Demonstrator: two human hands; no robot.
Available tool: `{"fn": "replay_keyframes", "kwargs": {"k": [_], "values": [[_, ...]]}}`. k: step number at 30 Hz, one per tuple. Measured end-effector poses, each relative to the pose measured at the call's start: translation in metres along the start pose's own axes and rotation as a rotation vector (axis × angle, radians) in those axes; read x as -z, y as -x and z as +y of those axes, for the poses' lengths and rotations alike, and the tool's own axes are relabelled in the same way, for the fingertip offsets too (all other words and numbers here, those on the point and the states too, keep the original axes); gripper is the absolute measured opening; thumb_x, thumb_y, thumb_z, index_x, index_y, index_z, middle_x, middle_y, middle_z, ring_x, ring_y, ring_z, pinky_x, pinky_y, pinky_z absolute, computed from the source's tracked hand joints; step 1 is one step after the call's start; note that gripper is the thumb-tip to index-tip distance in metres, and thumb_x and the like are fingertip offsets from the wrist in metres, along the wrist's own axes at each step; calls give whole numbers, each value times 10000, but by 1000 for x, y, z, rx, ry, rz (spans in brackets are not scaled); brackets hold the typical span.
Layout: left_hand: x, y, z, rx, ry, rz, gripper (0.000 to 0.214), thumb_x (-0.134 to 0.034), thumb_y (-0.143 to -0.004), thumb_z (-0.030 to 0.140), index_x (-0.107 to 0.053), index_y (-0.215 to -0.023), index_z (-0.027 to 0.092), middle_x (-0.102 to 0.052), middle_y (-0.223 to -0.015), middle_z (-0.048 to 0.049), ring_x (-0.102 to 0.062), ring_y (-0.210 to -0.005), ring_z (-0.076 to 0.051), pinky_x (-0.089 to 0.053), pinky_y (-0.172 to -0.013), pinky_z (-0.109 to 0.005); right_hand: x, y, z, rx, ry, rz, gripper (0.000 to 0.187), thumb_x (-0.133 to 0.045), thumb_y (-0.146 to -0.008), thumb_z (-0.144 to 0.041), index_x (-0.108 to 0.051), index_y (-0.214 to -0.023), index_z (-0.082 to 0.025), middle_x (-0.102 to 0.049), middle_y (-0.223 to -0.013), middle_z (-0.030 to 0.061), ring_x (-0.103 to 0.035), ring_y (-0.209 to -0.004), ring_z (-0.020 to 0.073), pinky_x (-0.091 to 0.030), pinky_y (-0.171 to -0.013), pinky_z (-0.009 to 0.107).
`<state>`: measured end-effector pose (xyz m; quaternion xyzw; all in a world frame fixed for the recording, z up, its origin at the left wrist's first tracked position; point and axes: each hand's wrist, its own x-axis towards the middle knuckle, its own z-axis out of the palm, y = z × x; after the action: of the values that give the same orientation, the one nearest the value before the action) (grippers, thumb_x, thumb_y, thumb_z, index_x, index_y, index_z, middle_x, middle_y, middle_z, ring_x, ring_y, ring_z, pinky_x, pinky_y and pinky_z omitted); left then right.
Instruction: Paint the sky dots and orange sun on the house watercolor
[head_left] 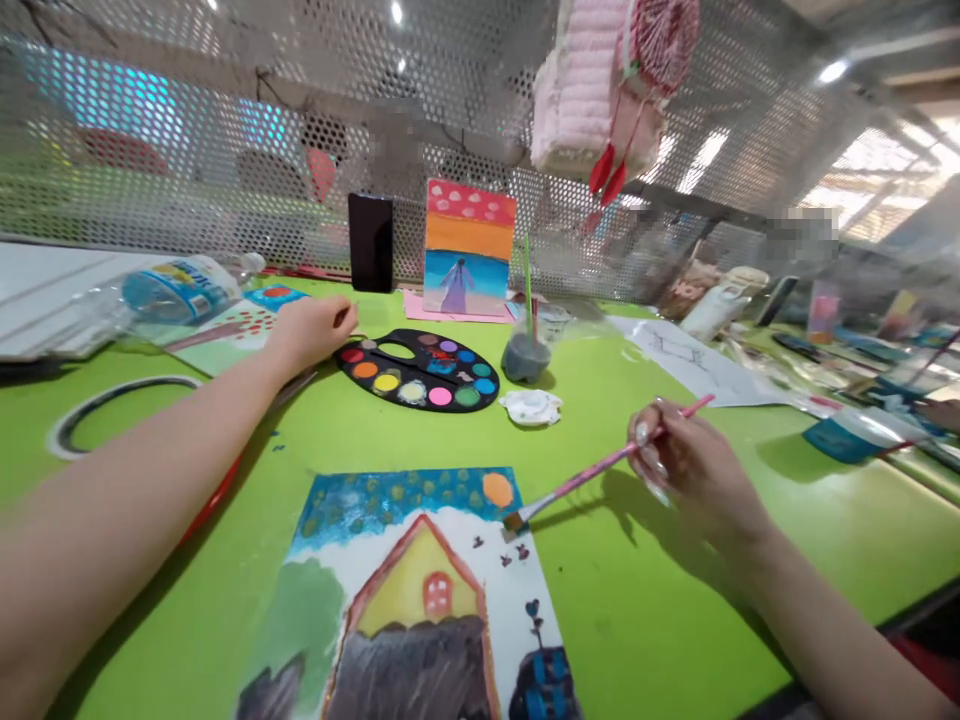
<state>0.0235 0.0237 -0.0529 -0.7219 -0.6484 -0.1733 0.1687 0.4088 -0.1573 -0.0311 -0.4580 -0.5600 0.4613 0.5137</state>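
My right hand (675, 455) grips a pink-handled paintbrush (592, 472) between thumb and fingers. The brush's flat bristles rest at the right edge of a painting (420, 600), just below its orange circle. A yellow house with a red outline, a blue dotted sky and a green bush fill the sheet. Stretched out to the far left, my left hand (319, 335) has its fingers curled in, beside the left end of a black paint palette (417, 370). What those fingers hold, if anything, is hidden.
Behind the palette stand a grey water cup (526, 357) with brushes, a crumpled white tissue (531, 406), a small sunset painting (469, 250) and a dark phone (371, 243). A plastic bottle (184, 287) lies at left. At right are a sketch sheet (690, 360) and a blue tub (851, 437).
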Motion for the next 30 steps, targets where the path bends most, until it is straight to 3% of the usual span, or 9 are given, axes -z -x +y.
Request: {"fn": "replay_keyframes", "kwargs": {"k": [9, 20, 24, 30], "values": [[-2, -1, -1, 15, 53, 33, 396, -334, -890, 409, -645, -788, 185, -611, -684, -52, -544, -638, -192, -269, -567, -294, -6, -1, 1, -42, -67, 168, 290, -494, -933, -299, -651, -708, -206, -525, -497, -10, -468, -390, 89, -327, -369, 205], [11, 2, 4, 7, 74, -15, 309, -387, -892, 372, -526, -690, 185, -542, -666, -29, -423, -600, -149, -244, -570, -279, -1, -4, 6, -8, -106, 194, 344, -435, -941, -211, -662, -684, -193, -532, -479, 6, -471, -394, 88, -296, -395, 212], [12, 3, 5, 3, 92, -12, 306, -385, -888, 363, -522, -696, 168, -513, -663, -27, -374, -594, -130, -232, -570, -258, 0, -4, 9, -34, -68, 155, 321, -459, -940, -230, -670, -701, -195, -548, -502, 7, -485, -403, 93, -288, -394, 222], [13, 3, 6, 6, 91, -12, 314, -387, -891, 366, -549, -715, 162, -520, -669, -26, -374, -592, -129, -235, -576, -259, 0, -4, 6, -5, -91, 222, 358, -417, -938, -210, -659, -675, -193, -516, -470, 10, -449, -394, 97, -273, -388, 228]]}}
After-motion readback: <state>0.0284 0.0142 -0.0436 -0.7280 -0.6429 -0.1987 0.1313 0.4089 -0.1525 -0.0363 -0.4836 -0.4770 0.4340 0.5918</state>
